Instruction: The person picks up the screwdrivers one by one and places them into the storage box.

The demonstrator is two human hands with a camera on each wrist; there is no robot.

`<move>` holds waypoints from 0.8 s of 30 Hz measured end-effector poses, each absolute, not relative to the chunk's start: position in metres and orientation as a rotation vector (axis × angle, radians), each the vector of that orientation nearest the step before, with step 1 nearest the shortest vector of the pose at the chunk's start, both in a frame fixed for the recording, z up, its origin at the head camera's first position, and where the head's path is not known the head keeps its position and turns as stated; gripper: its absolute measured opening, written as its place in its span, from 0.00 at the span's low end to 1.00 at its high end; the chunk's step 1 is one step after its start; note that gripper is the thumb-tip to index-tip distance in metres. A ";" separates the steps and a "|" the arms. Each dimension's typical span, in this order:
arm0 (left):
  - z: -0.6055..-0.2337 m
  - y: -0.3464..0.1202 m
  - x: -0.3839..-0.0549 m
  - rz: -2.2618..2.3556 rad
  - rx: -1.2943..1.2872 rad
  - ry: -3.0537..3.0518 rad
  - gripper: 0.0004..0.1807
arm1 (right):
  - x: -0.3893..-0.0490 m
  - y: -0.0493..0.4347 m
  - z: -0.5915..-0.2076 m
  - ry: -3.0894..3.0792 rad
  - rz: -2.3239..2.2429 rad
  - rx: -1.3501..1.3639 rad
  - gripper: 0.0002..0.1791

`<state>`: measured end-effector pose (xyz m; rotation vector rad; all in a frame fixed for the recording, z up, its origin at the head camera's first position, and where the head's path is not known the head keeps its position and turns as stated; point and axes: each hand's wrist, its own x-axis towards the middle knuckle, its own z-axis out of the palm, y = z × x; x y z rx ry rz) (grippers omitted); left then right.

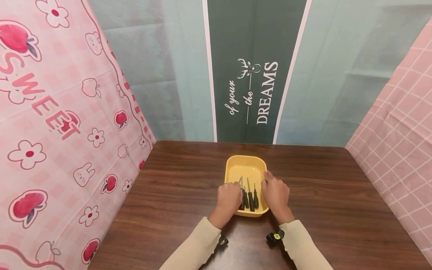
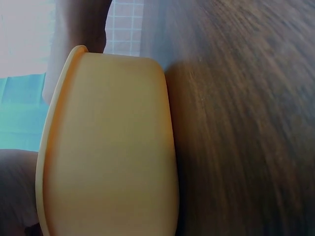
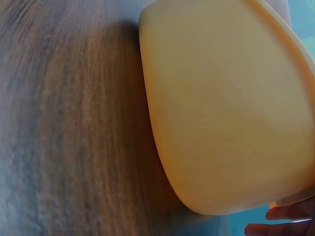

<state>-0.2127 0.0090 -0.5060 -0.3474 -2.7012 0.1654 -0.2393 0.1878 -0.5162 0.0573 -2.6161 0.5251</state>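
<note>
A yellow plastic bin [image 1: 247, 214] sits on the wooden table, its outer wall filling much of both wrist views. My left hand [image 1: 229, 197], fingers curled, grips its left rim near the front corner. It partly covers the leftmost of several screwdrivers lying inside. On the opposite side, my right hand [image 1: 276, 190] holds the right rim, with its fingertips [image 3: 288, 216] showing beyond the wall in the right wrist view. The screwdrivers [image 1: 251, 200] have black handles toward me and thin metal shafts pointing away.
Dark brown wood-grain table [image 1: 182, 176] surrounds the bin. A pink printed cloth [image 1: 67, 123] hangs on the left, a grey-green curtain with lettering [image 1: 266, 93] behind, and a pink checked cloth [image 1: 401, 138] on the right. Each wrist carries a small black camera [image 1: 275, 237].
</note>
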 end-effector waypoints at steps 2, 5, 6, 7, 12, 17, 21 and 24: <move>-0.506 0.009 -0.213 0.127 -0.344 -2.679 0.20 | -0.241 0.188 -0.516 -2.613 0.522 0.059 0.20; -0.505 0.008 -0.214 0.076 -0.350 -2.648 0.21 | -0.242 0.190 -0.516 -2.611 0.512 0.070 0.20; -0.504 0.008 -0.214 0.060 -0.354 -2.643 0.21 | -0.243 0.191 -0.515 -2.609 0.517 0.076 0.20; -0.503 0.008 -0.214 0.037 -0.361 -2.640 0.21 | -0.242 0.192 -0.515 -2.606 0.524 0.082 0.20; -0.500 0.007 -0.213 -0.087 -0.409 -2.648 0.20 | -0.241 0.199 -0.515 -2.600 0.611 0.095 0.19; -0.498 0.004 -0.214 -0.188 -0.434 -2.624 0.20 | -0.242 0.205 -0.510 -2.659 0.649 0.100 0.19; -0.491 -0.001 -0.214 -0.254 -0.431 -2.612 0.18 | -0.244 0.208 -0.502 -2.700 0.636 0.112 0.19; -0.484 -0.008 -0.219 -0.289 -0.411 -2.598 0.16 | -0.249 0.212 -0.493 -2.705 0.616 0.138 0.20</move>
